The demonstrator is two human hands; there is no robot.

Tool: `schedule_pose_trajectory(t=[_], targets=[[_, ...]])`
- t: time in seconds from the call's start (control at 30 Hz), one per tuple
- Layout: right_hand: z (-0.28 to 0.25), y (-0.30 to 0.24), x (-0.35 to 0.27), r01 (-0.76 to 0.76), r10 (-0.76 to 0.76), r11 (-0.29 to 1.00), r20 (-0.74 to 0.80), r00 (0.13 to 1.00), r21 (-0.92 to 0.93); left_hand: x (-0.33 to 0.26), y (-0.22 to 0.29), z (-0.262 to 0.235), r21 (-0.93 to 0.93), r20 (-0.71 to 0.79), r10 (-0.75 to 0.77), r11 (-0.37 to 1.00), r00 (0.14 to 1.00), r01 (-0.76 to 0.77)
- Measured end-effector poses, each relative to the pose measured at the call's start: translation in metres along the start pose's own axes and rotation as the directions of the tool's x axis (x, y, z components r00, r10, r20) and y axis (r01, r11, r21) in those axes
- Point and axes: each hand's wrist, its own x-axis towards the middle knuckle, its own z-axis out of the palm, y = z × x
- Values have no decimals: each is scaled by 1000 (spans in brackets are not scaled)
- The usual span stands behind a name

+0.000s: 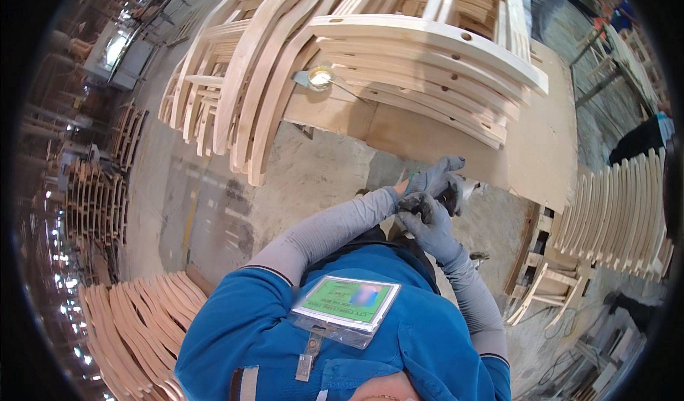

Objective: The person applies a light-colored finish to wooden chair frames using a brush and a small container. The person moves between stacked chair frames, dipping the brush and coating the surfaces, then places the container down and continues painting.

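My left hand (440, 176), in a grey work glove, reaches across in front of my waist with some fingers stretched out to the right. Its palm side and darker fingertips partly overlap. My right hand (429, 228), gloved in grey too, is closed at the heel of the left glove, close to its green-edged cuff (406, 185). The right fingertips look dark and bunched on the glove fabric. Beyond both hands, stacked curved wooden chair frames (427, 34) rest on a brown board (545, 144). A small round pot (320, 78) with a thin stick stands among them.
Curved wooden slats stand in rows at the lower left (128, 330) and on the right (613, 212). A small wooden frame (547, 294) leans near a pallet (534, 248). Another person's dark sleeve (638, 141) shows at the right edge. Concrete floor (299, 173) lies between.
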Motion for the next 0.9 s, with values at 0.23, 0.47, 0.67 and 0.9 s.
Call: schedule_pose_trajectory(t=[0.23,0.47,0.67,0.9], targets=[[16,20,54,-60,51,983,55,997,172,-28,48,-6,219,-18,242,948,970,-232],[61,26,126,-193,151,954,188,971,231,-63,94,-72,98,-72,35,995,997,-28],[106,27,202,-333,269,936,385,883,109,-123,138,-135,194,-470,20,978,883,81],[154,40,267,-505,338,838,533,776,205,-176,191,-142,-375,-682,69,822,728,-429]])
